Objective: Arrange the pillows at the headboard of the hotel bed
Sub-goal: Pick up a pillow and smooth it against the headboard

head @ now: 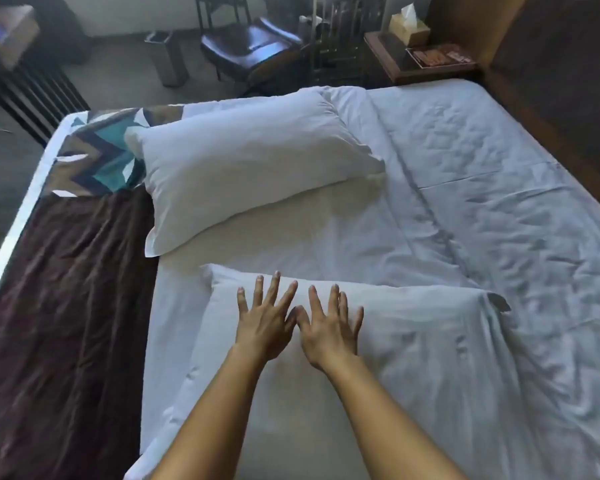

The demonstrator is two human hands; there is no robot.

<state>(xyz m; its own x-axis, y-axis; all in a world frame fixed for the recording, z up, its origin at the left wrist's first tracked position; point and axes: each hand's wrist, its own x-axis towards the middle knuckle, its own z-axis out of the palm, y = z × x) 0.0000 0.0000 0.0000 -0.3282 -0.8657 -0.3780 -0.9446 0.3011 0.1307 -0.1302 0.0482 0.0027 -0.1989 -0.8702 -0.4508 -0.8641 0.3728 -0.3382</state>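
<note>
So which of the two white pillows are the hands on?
The nearer pillow: left hand and right hand rest flat on it, fingers spread. The farther pillow lies untouched, overlapping the patterned runner.

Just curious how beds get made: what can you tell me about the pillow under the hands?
The near pillow is white and rectangular, in a soft, creased, cotton-looking case. It lies flat on the white sheet, apart from the other pillow and not yet at the headboard. The left hand and right hand rest on its left part, fingers straight and spread, thumbs nearly touching.
</note>
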